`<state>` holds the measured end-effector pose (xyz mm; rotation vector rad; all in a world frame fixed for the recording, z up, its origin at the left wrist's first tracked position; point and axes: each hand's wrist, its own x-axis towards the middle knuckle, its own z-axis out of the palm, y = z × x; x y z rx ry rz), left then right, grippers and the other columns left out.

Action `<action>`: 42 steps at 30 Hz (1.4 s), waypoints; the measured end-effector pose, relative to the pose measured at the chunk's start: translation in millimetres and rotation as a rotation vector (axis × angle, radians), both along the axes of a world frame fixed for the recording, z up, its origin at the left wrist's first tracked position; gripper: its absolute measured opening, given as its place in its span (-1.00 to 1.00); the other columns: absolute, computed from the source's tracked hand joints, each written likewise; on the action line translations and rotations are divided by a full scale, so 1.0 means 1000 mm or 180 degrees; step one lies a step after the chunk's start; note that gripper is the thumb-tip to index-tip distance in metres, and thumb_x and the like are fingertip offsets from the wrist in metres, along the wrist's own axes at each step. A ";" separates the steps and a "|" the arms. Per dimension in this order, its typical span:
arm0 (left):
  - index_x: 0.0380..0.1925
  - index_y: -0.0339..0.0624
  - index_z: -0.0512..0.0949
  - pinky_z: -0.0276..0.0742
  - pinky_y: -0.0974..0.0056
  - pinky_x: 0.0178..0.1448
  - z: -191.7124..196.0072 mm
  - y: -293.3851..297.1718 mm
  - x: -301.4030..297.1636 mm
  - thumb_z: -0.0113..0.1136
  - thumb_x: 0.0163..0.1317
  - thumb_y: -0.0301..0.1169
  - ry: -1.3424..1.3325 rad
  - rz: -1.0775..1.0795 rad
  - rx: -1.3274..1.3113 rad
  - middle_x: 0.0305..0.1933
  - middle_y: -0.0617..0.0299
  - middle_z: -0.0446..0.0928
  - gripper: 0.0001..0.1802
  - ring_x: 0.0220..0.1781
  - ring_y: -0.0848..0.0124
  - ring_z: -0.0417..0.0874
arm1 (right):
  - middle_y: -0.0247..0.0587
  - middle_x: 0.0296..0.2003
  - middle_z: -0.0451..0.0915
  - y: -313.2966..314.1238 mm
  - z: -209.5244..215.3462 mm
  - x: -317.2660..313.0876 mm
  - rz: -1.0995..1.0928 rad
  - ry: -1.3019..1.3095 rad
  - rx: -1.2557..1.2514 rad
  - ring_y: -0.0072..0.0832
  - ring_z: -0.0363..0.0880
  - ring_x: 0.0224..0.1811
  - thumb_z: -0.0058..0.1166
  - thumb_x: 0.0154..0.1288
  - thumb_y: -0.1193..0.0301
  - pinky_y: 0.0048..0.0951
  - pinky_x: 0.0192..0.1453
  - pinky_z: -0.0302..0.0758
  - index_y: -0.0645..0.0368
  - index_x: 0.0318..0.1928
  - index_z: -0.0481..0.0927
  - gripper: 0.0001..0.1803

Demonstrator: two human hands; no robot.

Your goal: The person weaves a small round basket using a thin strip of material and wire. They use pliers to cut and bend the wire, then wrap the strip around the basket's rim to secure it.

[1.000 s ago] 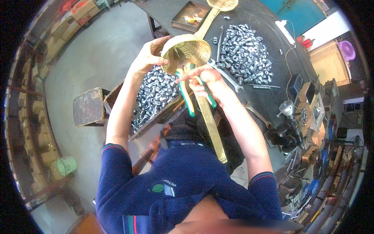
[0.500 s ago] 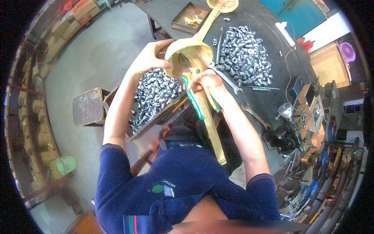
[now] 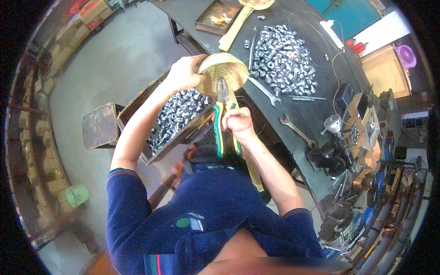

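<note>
My left hand (image 3: 187,74) is closed on the left rim of a woven bamboo ladle (image 3: 233,68), its bowl facing me. The ladle's long flat handle (image 3: 253,174) runs down toward my lap, partly hidden behind my right hand and forearm. In my right hand (image 3: 239,123) are pliers (image 3: 219,130) with green and yellow handles. Their metal jaws point up at the lower part of the bowl, in front of it; whether they grip any strand cannot be made out. The handles stand apart, and my fingers curl around the right one.
Below the ladle, an open drawer (image 3: 133,109) holds many metal fittings. On the dark table (image 3: 270,121) lie a heap of fittings (image 3: 286,62), spanners (image 3: 297,130), a second bamboo ladle (image 3: 233,30) and a shallow tray (image 3: 204,22). Machine parts (image 3: 334,158) stand at the right edge.
The pliers and my right hand have moved down, and the jaws now show in front of the bowl. My left hand and the ladle's bowl have shifted slightly lower.
</note>
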<state>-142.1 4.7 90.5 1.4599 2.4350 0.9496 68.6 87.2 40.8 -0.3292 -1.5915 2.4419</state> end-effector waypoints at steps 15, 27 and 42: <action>0.11 -0.42 0.32 0.26 0.27 0.31 -0.025 0.014 0.016 -0.01 -0.13 -0.65 -0.1711 -0.0302 0.1548 0.09 -0.07 0.45 -0.36 0.19 0.24 0.44 | -0.15 -0.40 0.62 -0.009 0.001 0.015 0.0122 -0.0120 0.0940 -0.43 0.56 -0.27 -0.14 -0.17 0.68 -0.47 -0.11 0.46 0.35 -0.50 0.66 -0.73; 0.09 -0.43 0.34 0.27 0.30 0.28 -0.029 0.005 -0.002 0.08 -0.19 -0.57 -0.1565 -0.0231 0.1113 0.07 -0.01 0.48 -0.33 0.14 0.27 0.47 | 0.01 -0.05 0.57 -0.005 -0.003 0.026 0.0462 0.0081 0.0313 -0.43 0.56 -0.12 -0.11 -0.15 0.62 -0.57 -0.10 0.49 0.41 -0.16 0.63 -0.55; 0.13 -0.40 0.31 0.26 0.28 0.30 -0.026 0.006 -0.002 0.08 -0.16 -0.57 -0.2028 -0.0269 0.1380 0.11 0.00 0.45 -0.31 0.18 0.30 0.43 | -0.40 -0.59 0.47 0.017 0.033 0.006 0.0653 -0.0720 -0.0647 -0.73 0.19 -0.70 -0.20 0.23 0.56 -0.73 -0.65 0.11 0.29 -0.01 0.56 -0.64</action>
